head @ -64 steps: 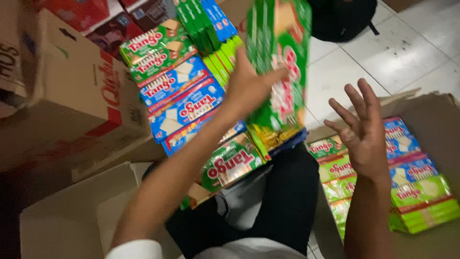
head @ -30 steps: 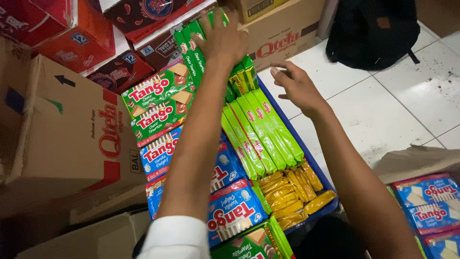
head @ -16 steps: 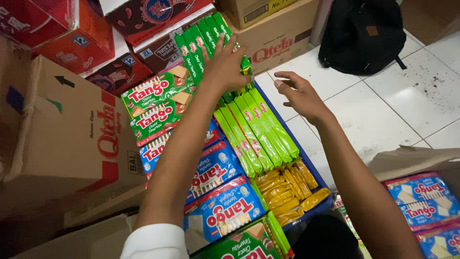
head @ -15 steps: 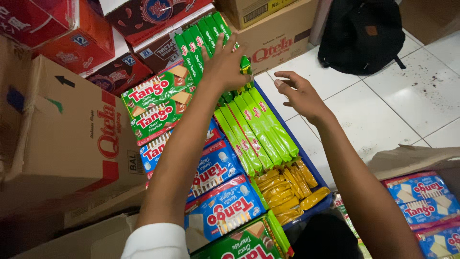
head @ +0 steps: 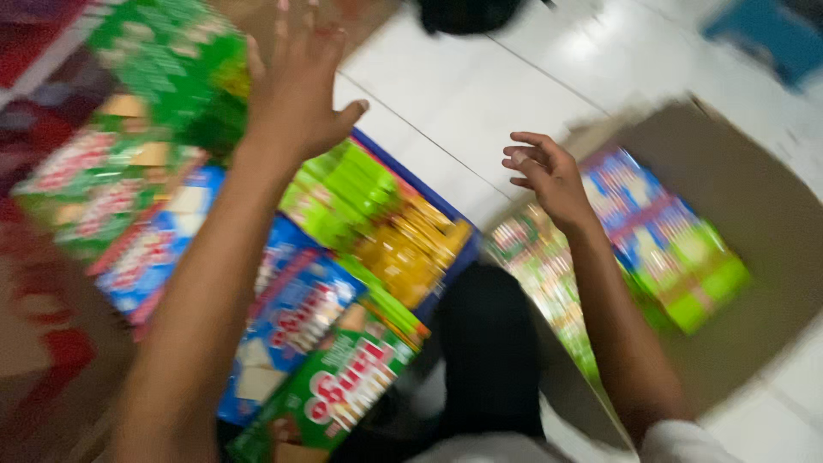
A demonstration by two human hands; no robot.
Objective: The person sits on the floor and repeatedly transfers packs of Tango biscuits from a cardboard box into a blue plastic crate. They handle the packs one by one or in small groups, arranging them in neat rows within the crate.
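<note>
The view is blurred by motion. My left hand [head: 296,90] is raised with fingers spread and holds nothing; it hovers over a blue crate [head: 459,249] packed with green [head: 163,73], blue [head: 291,309] and yellow wafer packs [head: 411,253]. My right hand [head: 549,176] is open with loosely curled fingers, empty, above the rim of an open cardboard box [head: 763,214] on my right. Several blue and green wafer packs [head: 660,240] lie flat inside that box.
White floor tiles [head: 514,77] stretch behind the crate. A black bag [head: 467,13] sits at the top edge. Red cartons [head: 39,360] blur along the left side. My dark trouser leg [head: 489,343] lies between the crate and the box.
Both hands have come off the green packs in the crate and are empty. My right hand has swung right toward the cardboard box, and my head has turned right.
</note>
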